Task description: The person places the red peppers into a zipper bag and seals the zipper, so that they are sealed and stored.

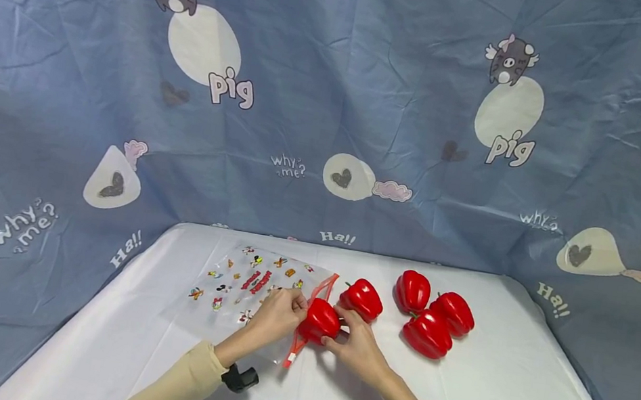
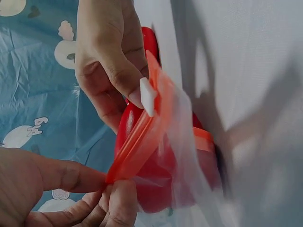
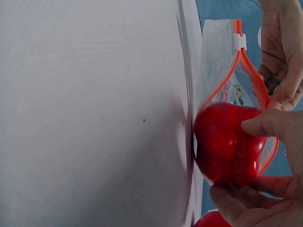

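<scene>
A clear zip bag with cartoon prints and an orange-red zip edge lies flat, its mouth facing right. My left hand pinches the upper lip of that mouth between thumb and fingers. With thumb and fingertips, my right hand holds a glossy red bell pepper at the opening. In the right wrist view the pepper sits between the two spread zip strips, partly in the bag. The white zip slider shows near the right thumb in the left wrist view.
Another red bell pepper lies just behind the right hand. Three more, a rear pepper, a right pepper and a front pepper, cluster farther right on the white-covered table. A blue printed cloth hangs behind.
</scene>
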`<state>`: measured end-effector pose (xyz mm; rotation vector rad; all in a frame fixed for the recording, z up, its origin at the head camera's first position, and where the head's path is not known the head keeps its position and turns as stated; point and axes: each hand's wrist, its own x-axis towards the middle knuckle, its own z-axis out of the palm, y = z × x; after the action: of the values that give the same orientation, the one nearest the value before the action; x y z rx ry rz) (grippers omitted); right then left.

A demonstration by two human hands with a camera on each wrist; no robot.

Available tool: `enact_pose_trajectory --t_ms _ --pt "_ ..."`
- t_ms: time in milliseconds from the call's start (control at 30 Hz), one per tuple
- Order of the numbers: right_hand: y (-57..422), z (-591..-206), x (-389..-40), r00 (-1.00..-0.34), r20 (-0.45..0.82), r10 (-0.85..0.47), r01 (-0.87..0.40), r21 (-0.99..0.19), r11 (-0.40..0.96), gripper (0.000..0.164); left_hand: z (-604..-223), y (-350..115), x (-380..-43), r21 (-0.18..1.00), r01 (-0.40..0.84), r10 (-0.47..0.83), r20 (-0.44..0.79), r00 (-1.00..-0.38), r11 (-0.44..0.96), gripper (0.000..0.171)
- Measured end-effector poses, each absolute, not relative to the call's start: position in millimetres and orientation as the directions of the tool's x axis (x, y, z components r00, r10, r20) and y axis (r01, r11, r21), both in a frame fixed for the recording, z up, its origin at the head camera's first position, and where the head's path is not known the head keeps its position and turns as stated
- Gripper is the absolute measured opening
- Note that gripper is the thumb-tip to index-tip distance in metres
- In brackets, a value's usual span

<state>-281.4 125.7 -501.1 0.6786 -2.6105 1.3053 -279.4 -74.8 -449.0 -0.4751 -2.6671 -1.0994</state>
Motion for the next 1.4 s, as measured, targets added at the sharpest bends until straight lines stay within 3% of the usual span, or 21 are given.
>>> enact_pose_trajectory --t_ms 400,800,1033,1400 --pt "125.8 -505.4 -282.8 -0.853 0.325 -0.409 -0.501 -0.729 0.466 0.058 -447.9 -73.3 -278.0 0.632 0.417 0.294 0.297 -0.909 0.653 0.011" --pt "123.8 -508.5 -283.3 -0.852 0.308 -0.424 -0.487 -0.764 0.423 0.061 -448.3 -67.4 -273.7 0.635 0.415 0.263 0.323 -0.909 0.651 0.010" --pt "116.2 -479.1 -263.6 -0.846 0.290 -0.448 -0.452 -0.836 0.312 0.056 -448.4 -66.6 -272.3 0.660 0.390 0.246 0.305 -0.920 0.642 0.009" --pt "115.8 -512.8 -284.2 -0.837 0.331 -0.435 -0.492 -0.804 0.334 0.052 -447.9 -66.1 -272.3 0.670 0.393 0.248 0.306 -0.919 0.630 0.007"
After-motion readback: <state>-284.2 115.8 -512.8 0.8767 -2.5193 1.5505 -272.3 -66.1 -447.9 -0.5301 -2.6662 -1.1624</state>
